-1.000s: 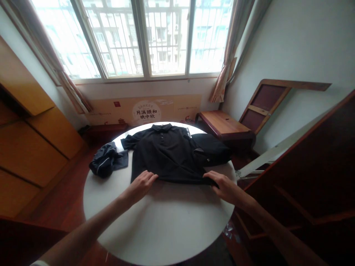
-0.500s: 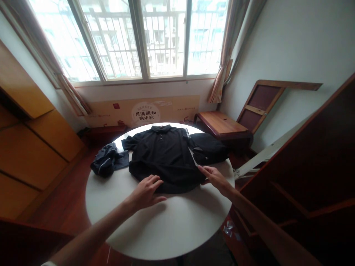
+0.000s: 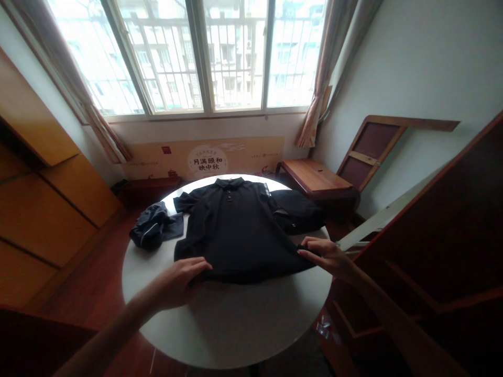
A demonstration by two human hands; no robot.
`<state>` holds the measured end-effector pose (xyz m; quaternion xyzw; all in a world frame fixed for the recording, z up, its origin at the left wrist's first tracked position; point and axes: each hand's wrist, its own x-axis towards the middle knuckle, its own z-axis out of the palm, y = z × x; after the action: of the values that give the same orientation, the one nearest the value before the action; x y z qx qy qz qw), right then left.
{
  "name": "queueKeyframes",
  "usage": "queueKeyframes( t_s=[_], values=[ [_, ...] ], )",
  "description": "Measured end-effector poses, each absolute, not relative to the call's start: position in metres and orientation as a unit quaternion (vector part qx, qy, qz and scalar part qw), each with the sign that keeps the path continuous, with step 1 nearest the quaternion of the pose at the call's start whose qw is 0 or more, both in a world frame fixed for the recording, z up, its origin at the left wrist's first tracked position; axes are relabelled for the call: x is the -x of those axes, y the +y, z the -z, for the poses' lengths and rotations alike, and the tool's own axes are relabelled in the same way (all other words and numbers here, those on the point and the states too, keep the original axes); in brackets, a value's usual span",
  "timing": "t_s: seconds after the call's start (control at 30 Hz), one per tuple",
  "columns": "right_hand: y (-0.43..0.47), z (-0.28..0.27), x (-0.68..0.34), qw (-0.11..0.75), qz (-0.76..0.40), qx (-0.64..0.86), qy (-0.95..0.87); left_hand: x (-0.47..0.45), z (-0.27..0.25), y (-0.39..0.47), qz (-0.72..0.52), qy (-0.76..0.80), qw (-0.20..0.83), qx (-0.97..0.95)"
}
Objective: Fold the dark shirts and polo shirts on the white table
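Observation:
A black polo shirt (image 3: pixel 236 230) lies flat, front up, on a round white table (image 3: pixel 236 324), its collar toward the window. My left hand (image 3: pixel 178 283) rests on the shirt's lower left hem corner, fingers pinching the fabric. My right hand (image 3: pixel 328 255) grips the lower right hem corner near the table's right edge. The hem is stretched wide between both hands.
A crumpled dark garment (image 3: pixel 153 228) lies at the table's left edge. Another black garment (image 3: pixel 298 212) sits at the right, behind the shirt. A low wooden table (image 3: pixel 318 180) stands beyond, and wooden cabinets (image 3: pixel 43 209) line the left wall. A dark wooden panel (image 3: pixel 440 235) is close on the right.
Both hands went from the hem to lying flat on the shirt, then moved outward to the hem corners. The shirt's lower part is now spread wider and flatter.

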<state>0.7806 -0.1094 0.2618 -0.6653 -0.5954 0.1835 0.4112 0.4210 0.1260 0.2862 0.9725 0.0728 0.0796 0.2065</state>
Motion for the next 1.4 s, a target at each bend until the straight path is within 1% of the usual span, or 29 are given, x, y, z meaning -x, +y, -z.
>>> queueKeyframes(
  t_s=[0.07,0.1,0.17,0.2,0.27,0.37,0.43,0.5,0.57,0.67,0.8,0.93,1.0,1.23,1.27,1.33,1.4],
  values=[
    [-0.119,-0.261,-0.783,0.32,-0.203,0.656,-0.653,-0.407,-0.302,0.114,0.021,0.06,0.237,-0.969],
    [-0.121,-0.261,-0.783,0.283,-0.195,0.66,-0.668,-0.402,-0.308,0.109,0.066,0.052,0.258,-0.963],
    [-0.118,-0.261,-0.776,0.239,-0.142,0.683,-0.675,-0.4,-0.312,0.103,0.129,0.034,0.302,-0.944],
    [-0.112,-0.262,-0.77,0.23,-0.111,0.692,-0.676,-0.404,-0.311,0.104,0.138,0.028,0.318,-0.938],
    [-0.091,-0.266,-0.755,0.223,-0.073,0.688,-0.687,-0.421,-0.302,0.113,0.105,0.03,0.316,-0.942],
    [-0.041,-0.275,-0.725,0.211,-0.073,0.639,-0.736,-0.468,-0.28,0.149,-0.018,0.103,0.236,-0.966],
    [-0.004,-0.279,-0.701,0.181,-0.079,0.601,-0.775,-0.502,-0.268,0.186,-0.079,0.214,0.176,-0.958],
    [0.031,-0.277,-0.676,0.133,-0.081,0.566,-0.809,-0.529,-0.263,0.23,-0.113,0.369,0.133,-0.913],
    [0.057,-0.271,-0.652,0.103,-0.081,0.534,-0.835,-0.545,-0.264,0.277,-0.133,0.47,0.11,-0.866],
    [0.078,-0.254,-0.625,0.092,-0.092,0.51,-0.85,-0.549,-0.269,0.339,-0.139,0.584,0.098,-0.793],
    [0.08,-0.231,-0.611,0.096,-0.15,0.494,-0.851,-0.543,-0.258,0.394,-0.139,0.665,0.102,-0.726],
    [0.073,-0.22,-0.612,0.132,-0.158,0.491,-0.847,-0.542,-0.236,0.416,-0.153,0.669,0.109,-0.719],
    [0.069,-0.218,-0.612,0.141,-0.155,0.495,-0.843,-0.538,-0.233,0.422,-0.162,0.666,0.107,-0.72],
    [0.061,-0.219,-0.605,0.152,-0.149,0.494,-0.843,-0.53,-0.265,0.427,-0.195,0.688,0.041,-0.698],
    [0.06,-0.22,-0.604,0.152,-0.149,0.492,-0.844,-0.538,-0.265,0.419,-0.184,0.658,0.027,-0.73],
    [0.057,-0.222,-0.602,0.15,-0.15,0.487,-0.847,-0.562,-0.258,0.398,-0.144,0.549,0.013,-0.823],
    [0.053,-0.224,-0.6,0.145,-0.15,0.486,-0.849,-0.593,-0.242,0.373,-0.095,0.425,0.028,-0.9]
  ],
)
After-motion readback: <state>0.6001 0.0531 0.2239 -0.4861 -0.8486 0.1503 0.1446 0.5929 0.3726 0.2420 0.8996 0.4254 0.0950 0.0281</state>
